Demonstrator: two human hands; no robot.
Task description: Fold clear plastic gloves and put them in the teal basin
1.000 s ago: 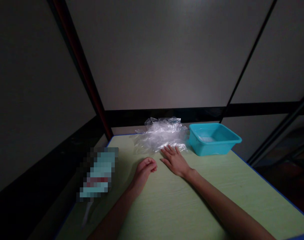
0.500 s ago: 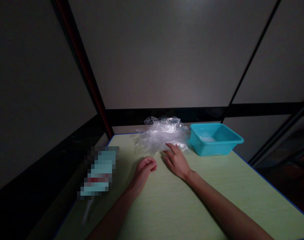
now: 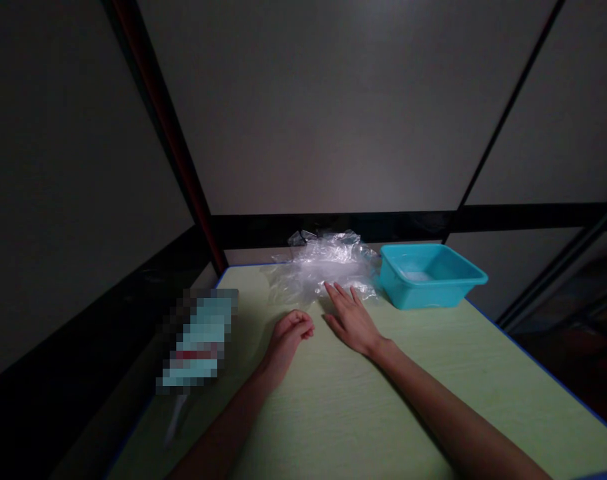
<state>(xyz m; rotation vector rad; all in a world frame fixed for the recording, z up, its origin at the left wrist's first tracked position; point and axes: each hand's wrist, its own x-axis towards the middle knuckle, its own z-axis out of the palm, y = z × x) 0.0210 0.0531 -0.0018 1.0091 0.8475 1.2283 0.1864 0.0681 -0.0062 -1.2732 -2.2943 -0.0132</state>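
My left hand [image 3: 289,337] rests on the table with its fingers curled in and the thumb against them; nothing shows between them. To its right my right hand [image 3: 354,323] lies palm down, fingers stretched and apart, holding nothing. Its fingertips reach the near edge of a crumpled heap of clear plastic bags [image 3: 328,263]; whether they touch it I cannot tell. The heap lies at the table's far edge, beyond both hands.
A turquoise plastic basin [image 3: 428,295] stands right of the plastic, with something whitish at its bottom. At the left edge lies a blurred-out pale green item [image 3: 203,330] with a white strip below it. The light green table [image 3: 343,413] meets a panelled wall [image 3: 323,133] behind.
The fingers of my right hand have straightened and shifted slightly to the left. My left hand keeps its curled pose, and the plastic and basin stay in place.
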